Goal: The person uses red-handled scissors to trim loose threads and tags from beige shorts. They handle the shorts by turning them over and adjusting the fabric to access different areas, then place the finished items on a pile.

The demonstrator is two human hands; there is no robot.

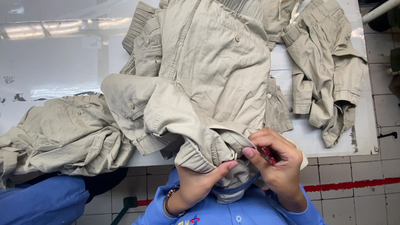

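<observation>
Right at the near edge of the white table [54,62], a pair of khaki trousers [212,79] lies bunched up, its gathered cuff [208,146] pulled over the edge toward the person. The left hand [198,181] grips that cuff from below, thumb pressed up against the cloth and fingers closed on it. The right hand [277,160] meets it just to the right, fingers curled tight around a small red tool [268,155], of which only a sliver shows; its forefinger tip touches the fabric beside the left thumb. A dark bracelet [168,202] sits on the left wrist, and both arms wear blue sleeves. To the left, another khaki garment [62,133] sprawls over the near edge of the table, partly hanging off. To the far right, a third khaki garment [325,71] lies crumpled, apart from the held pair. More khaki cloth is tucked under the main pair at the far side. Below the table edge, grey floor tiles [346,200] carry a red line [354,183] running left to right.
</observation>
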